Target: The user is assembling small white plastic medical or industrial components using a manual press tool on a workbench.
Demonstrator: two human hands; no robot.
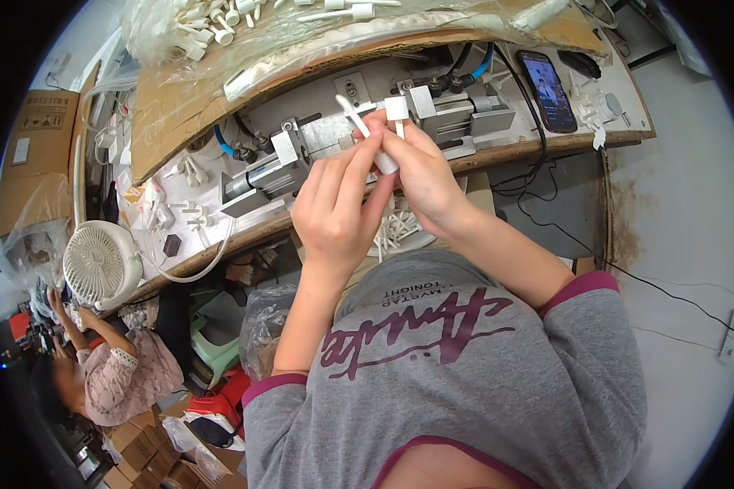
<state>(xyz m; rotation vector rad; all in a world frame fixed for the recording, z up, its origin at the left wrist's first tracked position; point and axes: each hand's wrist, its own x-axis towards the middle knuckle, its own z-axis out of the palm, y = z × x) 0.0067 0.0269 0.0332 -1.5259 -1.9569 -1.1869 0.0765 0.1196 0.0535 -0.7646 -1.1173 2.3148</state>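
My left hand (337, 200) is closed, thumb and fingertips pinching a white plastic piece with a thin stem (349, 107) and a wider round end (386, 164). My right hand (426, 179) meets it, its fingers closed round a second white piece with a broad cap (396, 108) on a short stem. The fingertips overlap, so which fingers bear on which piece is partly hidden. Just beyond both hands lies a metal clamping fixture (326, 137) with a cylinder unit at each end. Below them, several white stemmed pieces (400, 228) lie in a heap near my lap.
Cardboard with a plastic bag of white capped pieces (220, 24) lies above the fixture. A phone (548, 91) with a lit screen rests at right, near black cables (538, 155). At left stand a white fan (101, 262) and loose white pieces (194, 213). Another person (126, 371) works at lower left.
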